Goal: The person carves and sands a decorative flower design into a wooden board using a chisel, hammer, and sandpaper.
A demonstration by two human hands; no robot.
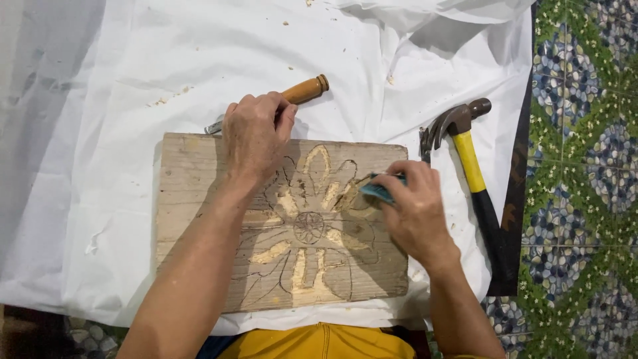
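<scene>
While the left hand (256,136) lies flat, open, on the board (199,199) at centre frame, the right hand (412,206) pinches sandpaper (380,191); hard rubbing could blur the carved flower (312,226).

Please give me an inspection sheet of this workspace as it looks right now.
Surface: white sheet, wrinkled, spread under the work.
Job's things: wooden board with a drawn flower, some petals carved pale; a teal-edged piece, likely sandpaper, pressed on a petal.
Clutter: wood chips scattered on the sheet; a wooden-handled chisel behind the board; a claw hammer with a yellow and black handle on the right.
Grippers: left hand rests on the board's far edge; right hand grips the teal-edged piece.
Cables: nothing seen.
Surroundings: patterned tile floor on the right; yellow garment at the bottom edge.
</scene>
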